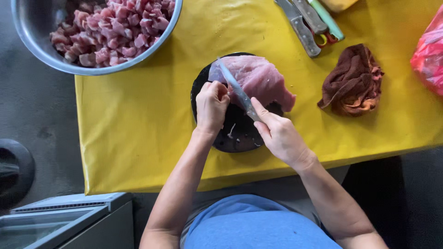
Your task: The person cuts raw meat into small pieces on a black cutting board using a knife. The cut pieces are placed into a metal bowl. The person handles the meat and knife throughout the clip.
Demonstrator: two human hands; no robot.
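Yellow table [138, 115]: pink raw meat slab [258, 78] under right hand's [279, 136] knife [235, 87].

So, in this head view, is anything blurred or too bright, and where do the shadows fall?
Head view: even, soft daylight; the knife blade is slightly smeared, the raw meat sharp; mild sheen on the steel bowl rim; the yellow table cover is bright but not washed out; faint shadows under both hands.
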